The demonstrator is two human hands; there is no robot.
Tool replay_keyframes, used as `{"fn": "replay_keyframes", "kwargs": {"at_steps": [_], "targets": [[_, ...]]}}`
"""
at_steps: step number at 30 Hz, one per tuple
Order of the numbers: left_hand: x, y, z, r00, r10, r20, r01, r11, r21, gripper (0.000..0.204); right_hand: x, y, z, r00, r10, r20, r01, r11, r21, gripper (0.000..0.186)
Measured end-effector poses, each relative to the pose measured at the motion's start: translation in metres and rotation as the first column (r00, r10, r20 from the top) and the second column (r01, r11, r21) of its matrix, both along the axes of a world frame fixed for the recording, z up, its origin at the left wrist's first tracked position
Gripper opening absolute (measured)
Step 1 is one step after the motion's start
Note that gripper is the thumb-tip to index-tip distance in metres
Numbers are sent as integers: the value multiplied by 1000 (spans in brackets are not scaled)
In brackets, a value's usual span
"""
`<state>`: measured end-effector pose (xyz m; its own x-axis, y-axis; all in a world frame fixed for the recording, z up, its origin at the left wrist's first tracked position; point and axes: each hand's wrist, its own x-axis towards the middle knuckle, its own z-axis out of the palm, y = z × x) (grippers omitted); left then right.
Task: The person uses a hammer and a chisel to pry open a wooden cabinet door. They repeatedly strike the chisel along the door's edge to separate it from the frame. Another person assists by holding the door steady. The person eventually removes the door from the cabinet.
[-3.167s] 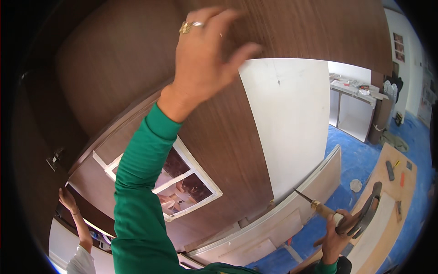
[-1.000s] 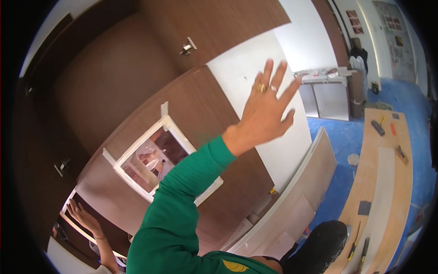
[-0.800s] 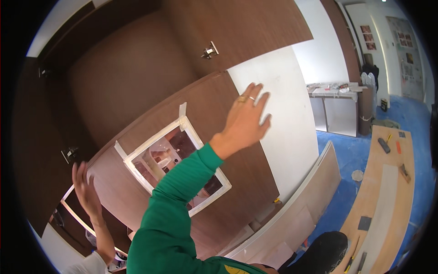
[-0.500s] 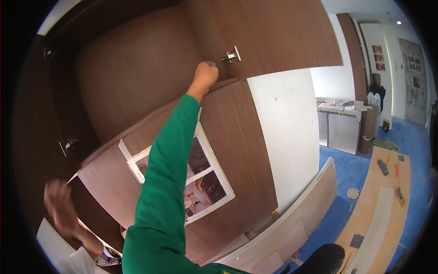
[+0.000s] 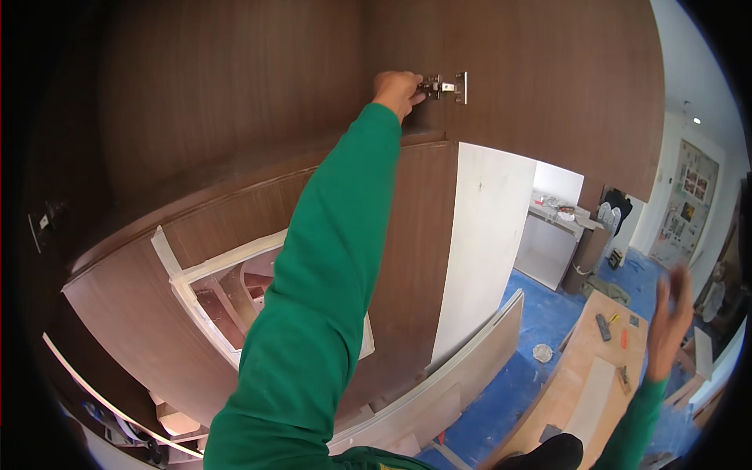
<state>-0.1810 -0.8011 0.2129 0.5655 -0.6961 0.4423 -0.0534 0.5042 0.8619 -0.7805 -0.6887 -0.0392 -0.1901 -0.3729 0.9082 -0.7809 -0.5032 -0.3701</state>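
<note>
At the upper cabinet, my left hand (image 5: 397, 90) is closed at the inner end of a metal cabinet hinge (image 5: 446, 86). Its fingertips press against the metal. The hinge joins the side wall to a brown wood-grain door (image 5: 564, 86), which stands swung out to the right. My left arm, in a green sleeve, reaches up across the lower panel. On the right, my right hand (image 5: 670, 317) is raised in the air, slightly blurred, with fingers stretched up and nothing visible in it. A second hinge (image 5: 43, 223) shows on the far left side.
Below the cabinet, a brown panel (image 5: 415, 258) has a white-taped framed opening (image 5: 180, 282). Long boards (image 5: 470, 352) lean low against the wall. A wooden plank bench (image 5: 540, 392) holds hand tools, including a hammer (image 5: 603, 327). Blue sheeting (image 5: 501, 399) covers the floor.
My left hand has moved onto the hinge. My right hand has come into view at the right. Another person's blurred hand at the lower left has left the view, which has shifted right.
</note>
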Motion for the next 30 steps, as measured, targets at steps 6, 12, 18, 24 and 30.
{"fn": "replay_keyframes", "kwargs": {"at_steps": [6,12,18,24,30], "targets": [[7,15,7,996,62,-71,-61,998,17,16,114,-71,182,952,254,173,-247,967,-61,88],[26,0,13,970,-151,-189,156,988,15,12,129,-75,196,841,497,212,-511,859,13,89],[32,-15,8,985,-121,-126,127,991,34,10,130,-67,197,792,569,220,-589,808,30,87],[46,-13,12,985,-96,-147,86,994,-73,23,138,-56,200,723,652,228,-642,756,-124,74],[81,-7,101,751,541,379,-483,841,-243,60,145,-58,200,625,742,244,-743,661,-105,60]]}}
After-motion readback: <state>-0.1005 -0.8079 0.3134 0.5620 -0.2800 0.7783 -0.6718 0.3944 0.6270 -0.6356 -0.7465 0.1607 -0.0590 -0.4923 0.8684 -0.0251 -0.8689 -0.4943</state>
